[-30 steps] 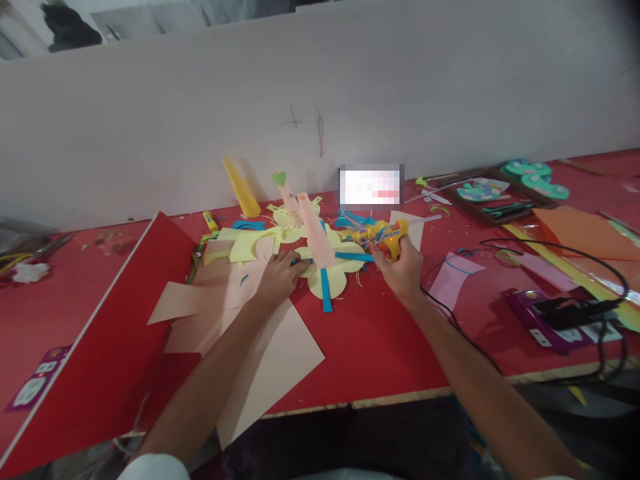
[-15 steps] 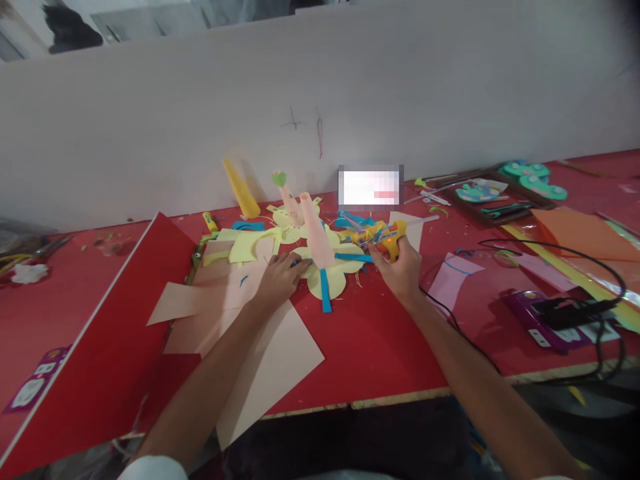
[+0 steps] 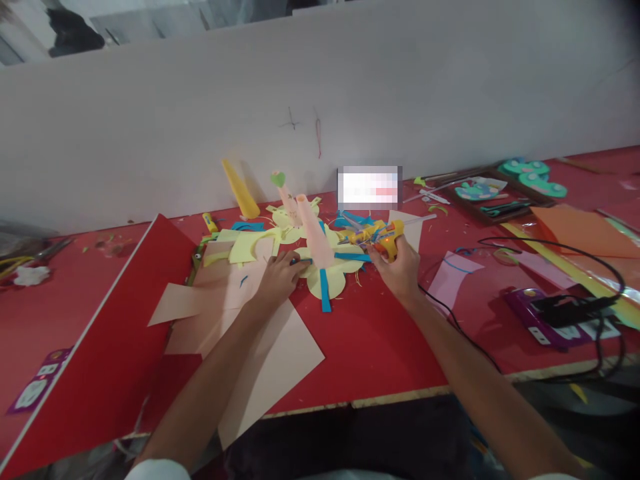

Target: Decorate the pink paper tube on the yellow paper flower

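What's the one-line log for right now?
left hand: at yellow flower; right hand: holding yellow glue gun; pink cone: on yellow flower; blue strips: beside cone

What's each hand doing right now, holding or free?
Left hand: fingers at the left edge of the yellow flower-shaped base; grip can't be told.
Right hand: closed on the yellow glue gun.

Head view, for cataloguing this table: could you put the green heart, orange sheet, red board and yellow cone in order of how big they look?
Largest to smallest:
Red board
Orange sheet
Yellow cone
Green heart
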A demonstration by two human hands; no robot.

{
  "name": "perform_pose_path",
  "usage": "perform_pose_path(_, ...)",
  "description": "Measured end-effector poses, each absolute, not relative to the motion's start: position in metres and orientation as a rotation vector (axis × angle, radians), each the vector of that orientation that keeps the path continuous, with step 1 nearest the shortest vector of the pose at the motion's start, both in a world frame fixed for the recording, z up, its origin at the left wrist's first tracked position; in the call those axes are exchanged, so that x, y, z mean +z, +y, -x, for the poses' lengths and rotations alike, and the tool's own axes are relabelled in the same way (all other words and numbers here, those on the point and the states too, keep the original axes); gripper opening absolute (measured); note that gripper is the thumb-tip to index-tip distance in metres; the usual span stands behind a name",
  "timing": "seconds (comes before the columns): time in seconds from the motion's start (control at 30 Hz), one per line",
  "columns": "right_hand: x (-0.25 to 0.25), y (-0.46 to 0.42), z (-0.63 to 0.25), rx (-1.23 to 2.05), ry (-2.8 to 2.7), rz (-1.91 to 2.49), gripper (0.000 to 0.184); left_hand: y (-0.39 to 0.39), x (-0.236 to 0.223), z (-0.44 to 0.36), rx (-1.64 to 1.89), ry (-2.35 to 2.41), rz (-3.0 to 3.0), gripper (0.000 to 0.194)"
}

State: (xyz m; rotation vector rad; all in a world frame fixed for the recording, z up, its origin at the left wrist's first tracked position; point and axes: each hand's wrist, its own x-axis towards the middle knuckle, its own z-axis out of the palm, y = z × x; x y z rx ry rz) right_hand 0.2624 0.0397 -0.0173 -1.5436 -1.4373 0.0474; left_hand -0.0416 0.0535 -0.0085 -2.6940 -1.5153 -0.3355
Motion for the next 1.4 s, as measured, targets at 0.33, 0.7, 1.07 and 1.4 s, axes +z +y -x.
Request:
perform_pose_path(0.33,-0.018,0.040,-0.262,0.029,-1.433,1.539,0.043,0.054,-0.011,0.043,-0.345,-1.474,2.683,0.043)
perform_pose_path(0.7,-0.021,0.041,-0.263,0.032,-1.432,1.532,0.044,0.053,-0.011,0.042,-0.362,-1.512,2.704,0.045)
perform_pose_path(1.07,-0.021,0.041,-0.261,0.032,-1.447,1.535,0.042,0.053,-0.012,0.041,-0.334,-1.504,2.683,0.047)
perform_pose_path(1.4,-0.023,0.042,-0.262,-0.001,-1.484,1.512,0.040,0.057,-0.019,0.045,-0.495,-1.474,2.738,0.046)
